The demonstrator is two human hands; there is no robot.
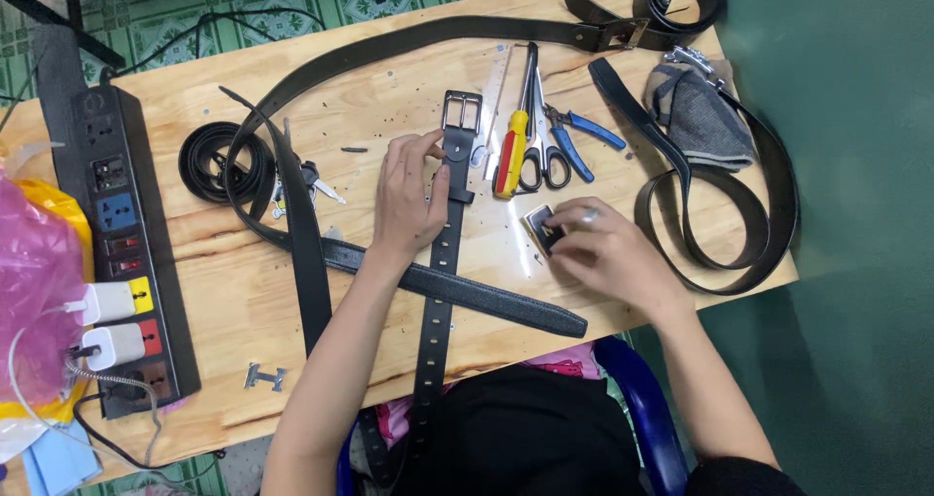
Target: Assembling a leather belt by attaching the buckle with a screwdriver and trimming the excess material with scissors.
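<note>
Left hand [411, 196] presses fingers down on a black belt [449, 226] just below its silver buckle [461, 112], pinning the strap flat near the middle of the tabletop [243, 292]; the fingers lie together on the leather rather than closed around it. Right hand [605, 251] is curled around a small dark square piece [543, 230], pinched between fingertips near the front edge. The belt runs from the buckle toward the front edge and hangs over it; it looks limp and light, likely to slide on the smooth wood, so the stiffer buckle end seems the surest place to take hold. A second, textured belt [467, 292] crosses under it. Just right of the buckle lie a yellow-and-red screwdriver [511, 153], scissors [540, 136] and blue-handled pliers [582, 136]. More belts loop at the right edge and far right corner, with a grey cloth [700, 117]. A black power strip [122, 243] lies along the left edge.
</note>
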